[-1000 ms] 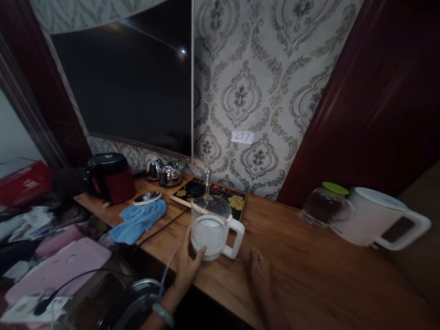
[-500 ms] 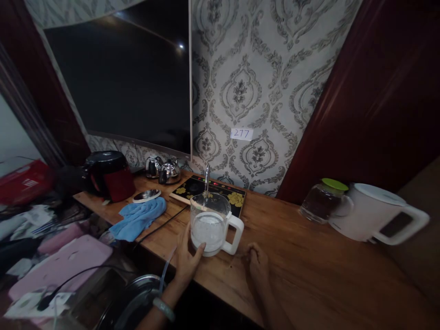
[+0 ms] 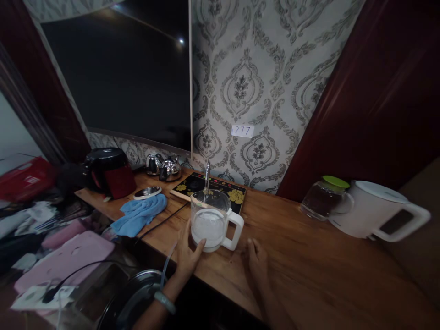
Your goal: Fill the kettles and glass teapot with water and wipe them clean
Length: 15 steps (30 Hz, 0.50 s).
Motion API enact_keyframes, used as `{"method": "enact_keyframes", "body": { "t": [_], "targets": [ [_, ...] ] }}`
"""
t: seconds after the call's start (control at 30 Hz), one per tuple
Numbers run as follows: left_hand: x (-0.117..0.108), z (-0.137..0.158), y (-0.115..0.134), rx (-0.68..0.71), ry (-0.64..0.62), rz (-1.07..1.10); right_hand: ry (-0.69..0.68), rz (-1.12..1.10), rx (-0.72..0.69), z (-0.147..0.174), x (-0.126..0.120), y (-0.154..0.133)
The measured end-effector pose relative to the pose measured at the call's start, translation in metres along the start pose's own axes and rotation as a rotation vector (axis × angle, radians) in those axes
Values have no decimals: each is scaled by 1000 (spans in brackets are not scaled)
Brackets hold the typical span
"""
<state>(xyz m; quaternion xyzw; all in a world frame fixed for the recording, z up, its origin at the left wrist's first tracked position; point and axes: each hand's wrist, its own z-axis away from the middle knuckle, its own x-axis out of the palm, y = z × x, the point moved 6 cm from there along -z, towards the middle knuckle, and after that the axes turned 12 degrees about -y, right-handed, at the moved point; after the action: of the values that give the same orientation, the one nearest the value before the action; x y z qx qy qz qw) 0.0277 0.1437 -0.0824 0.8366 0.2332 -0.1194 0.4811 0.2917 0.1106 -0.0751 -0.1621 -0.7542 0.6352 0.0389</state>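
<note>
A clear glass pitcher (image 3: 208, 227) with a white handle stands on the wooden tabletop, partly filled with water. My left hand (image 3: 189, 250) is wrapped around its left side, the thumb across the front. A slim metal spout (image 3: 207, 176) rises behind it, its tip over the pitcher's open top. Behind is a black induction cooker (image 3: 195, 184) with gold flowers and a lit red light. My right hand (image 3: 256, 256) rests by the tabletop right of the handle, apart from it. Its fingers are loosely curled and nothing shows in them.
A blue cloth (image 3: 140, 214), a round lid (image 3: 147, 192), small steel kettles (image 3: 169, 169) and a red and black appliance (image 3: 112, 173) stand leftward. On the right are a green-lidded glass teapot (image 3: 323, 199) and a white plastic jug (image 3: 369, 211). A dark cable (image 3: 161, 222) crosses the tabletop.
The view has dipped slightly. My right hand's index finger looks a little straighter. My left hand keeps its hold on the pitcher, which has not visibly moved on the table.
</note>
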Motion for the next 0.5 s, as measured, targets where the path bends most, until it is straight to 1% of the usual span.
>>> {"method": "enact_keyframes", "body": {
  "t": [0.1, 0.27, 0.4, 0.5],
  "targets": [
    [-1, 0, 2, -5, 7, 11, -16, -8, -2, -1, 0, 3],
    [-3, -1, 9, 7, -4, 1, -58, -117, -16, 1, 5, 7],
    [-3, -1, 9, 19, -4, -10, -63, -203, 44, 4, 9, 10],
    [-2, 0, 8, 22, -2, -2, -62, -142, 40, 3, 7, 5]
  ]
}}
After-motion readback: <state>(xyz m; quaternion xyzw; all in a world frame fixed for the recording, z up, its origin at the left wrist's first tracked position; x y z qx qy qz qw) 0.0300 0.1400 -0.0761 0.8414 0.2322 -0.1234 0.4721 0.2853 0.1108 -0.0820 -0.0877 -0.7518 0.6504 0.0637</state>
